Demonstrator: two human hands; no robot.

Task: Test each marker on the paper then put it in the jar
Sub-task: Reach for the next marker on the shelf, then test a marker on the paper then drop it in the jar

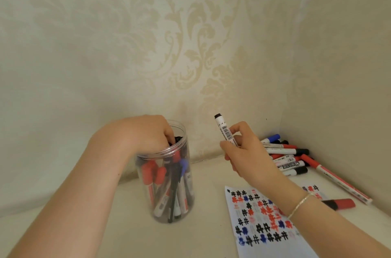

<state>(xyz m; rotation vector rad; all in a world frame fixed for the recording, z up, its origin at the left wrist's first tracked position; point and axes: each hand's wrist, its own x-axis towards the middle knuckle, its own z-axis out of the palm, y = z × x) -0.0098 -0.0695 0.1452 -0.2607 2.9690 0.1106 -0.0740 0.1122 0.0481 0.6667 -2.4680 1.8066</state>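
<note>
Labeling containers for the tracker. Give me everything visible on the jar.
The jar is a clear plastic-looking cylinder with a ridged, threaded neck and no lid on it. It stands upright on the pale table, left of the marked paper, near the wall. It holds a dense bunch of markers with red, blue and black caps, standing or leaning at mixed angles. The left hand reaches into its mouth, fingertips inside among the marker tops, wrist at the rim. Nothing else touches it.

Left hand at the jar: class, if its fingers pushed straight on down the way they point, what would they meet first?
Probably the black cap ends of markers standing inside the clear plastic jar, just below the left hand.
</note>
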